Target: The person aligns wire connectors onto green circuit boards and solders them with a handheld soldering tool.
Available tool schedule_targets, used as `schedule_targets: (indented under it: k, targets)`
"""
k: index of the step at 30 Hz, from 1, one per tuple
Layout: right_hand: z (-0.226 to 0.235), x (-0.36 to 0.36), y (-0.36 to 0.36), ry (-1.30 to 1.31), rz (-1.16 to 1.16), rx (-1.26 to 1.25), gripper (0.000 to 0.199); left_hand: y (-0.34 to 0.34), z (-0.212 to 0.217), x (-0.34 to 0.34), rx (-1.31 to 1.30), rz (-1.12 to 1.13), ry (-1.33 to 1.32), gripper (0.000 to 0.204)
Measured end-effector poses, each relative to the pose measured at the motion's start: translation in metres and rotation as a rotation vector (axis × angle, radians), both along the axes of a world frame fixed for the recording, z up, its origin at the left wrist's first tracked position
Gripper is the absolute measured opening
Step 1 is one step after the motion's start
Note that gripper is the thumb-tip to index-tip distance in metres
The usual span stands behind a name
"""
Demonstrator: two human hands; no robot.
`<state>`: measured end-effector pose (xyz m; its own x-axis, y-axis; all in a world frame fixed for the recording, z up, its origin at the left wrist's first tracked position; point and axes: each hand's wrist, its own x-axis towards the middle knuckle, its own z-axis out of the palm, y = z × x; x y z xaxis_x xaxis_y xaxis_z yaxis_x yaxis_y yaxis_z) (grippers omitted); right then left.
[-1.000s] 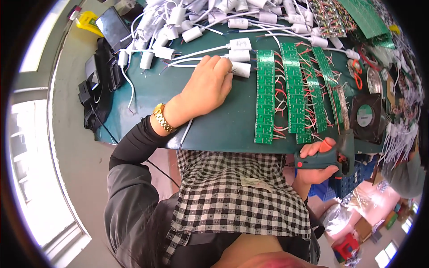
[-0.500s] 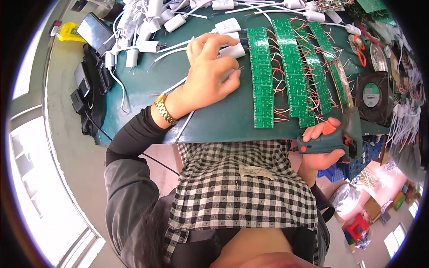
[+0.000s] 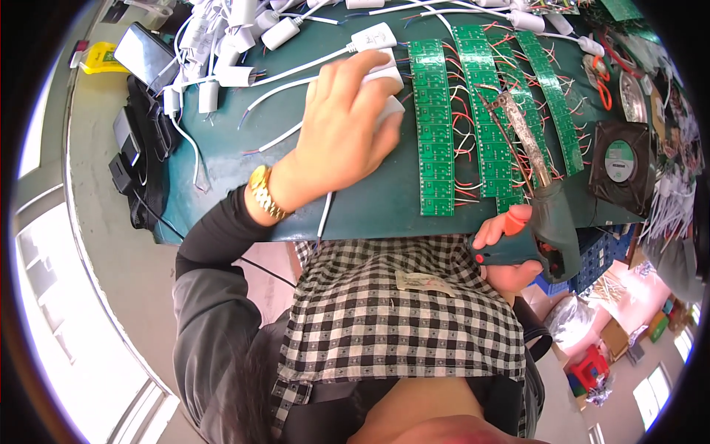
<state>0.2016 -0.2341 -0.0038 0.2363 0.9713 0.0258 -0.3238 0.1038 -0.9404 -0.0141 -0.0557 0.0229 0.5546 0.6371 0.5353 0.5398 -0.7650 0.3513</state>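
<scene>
"What's nearest the worker's body?"

"A black-and-white checked apron point(image 3: 407, 325). Just past it, by the front edge of the dark green table point(image 3: 237, 174), is the right hand point(image 3: 506, 248). It's clamped on the dark teal handle of a soldering gun point(image 3: 555, 229), fingers on one side, thumb on the other."

"And where does the metal barrel point(image 3: 526, 140) point?"

"Away from the worker, slanting a little left, out over the green circuit boards point(image 3: 435, 133). Whether its tip touches one of them, I can't tell from this angle."

"What about the left hand point(image 3: 347, 126)?"

"Well in over the table, with a gold watch point(image 3: 264, 194) at the wrist. A white cable point(image 3: 325, 211) comes out from under it (the bare end points toward the table's front edge). The fingers are bent over white cylinders point(image 3: 372, 35) just left of the boards, their cables trailing left. The hand covers too much for me to say whether it's gripping one."

"How do the boards lie?"

"In long strips, roughly side by side, with red and white wires point(image 3: 462, 111) bristling between them. Over to their right is a square black fan point(image 3: 621, 163)."

"And across the far side?"

"A phone point(image 3: 148, 55) at the left, then a heap point(image 3: 218, 33) of more cylinders, cables tangled all through it"
</scene>
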Motion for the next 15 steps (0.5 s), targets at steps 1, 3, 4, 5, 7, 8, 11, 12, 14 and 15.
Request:
schedule_targets:
  k: [1,3,4,5,7,8,11,12,14,15]
  targets:
    - [0.0,0.0,0.0,0.011,-0.005,0.016,0.086,-0.004,-0.001,-0.007,-0.116,0.032,-0.073,0.023]
    - [-0.002,0.002,0.001,0.023,-0.007,0.034,0.085,-0.005,0.001,-0.019,-0.262,0.124,-0.065,0.025]
    - [-0.004,0.006,0.001,0.072,0.003,0.024,0.087,-0.003,0.003,-0.024,-0.26,0.126,-0.063,0.025]
    - [-0.004,0.008,0.001,0.12,0.015,0.012,0.088,-0.002,0.006,-0.028,-0.267,0.143,0.057,0.025]
    - [0.001,0.01,0.005,0.151,0.01,0.006,0.088,0.0,0.011,-0.03,-0.272,0.162,0.177,0.025]
    - [0.002,0.01,0.007,0.183,0.001,-0.001,0.087,0.0,0.013,-0.03,-0.243,0.146,0.202,0.023]
    - [-0.005,0.012,0.008,0.239,0.01,0.062,0.087,0.009,0.029,-0.027,-0.043,0.084,0.279,0.023]
    - [-0.005,0.012,0.007,0.238,0.006,0.063,0.087,0.016,0.04,-0.027,0.094,0.058,0.304,0.026]
    - [-0.007,0.012,0.007,0.231,0.024,0.131,0.086,0.043,0.047,-0.017,0.486,-0.032,0.258,0.02]
    - [-0.008,0.012,0.006,0.232,0.025,0.135,0.086,0.049,0.051,-0.01,0.447,-0.057,0.255,0.023]
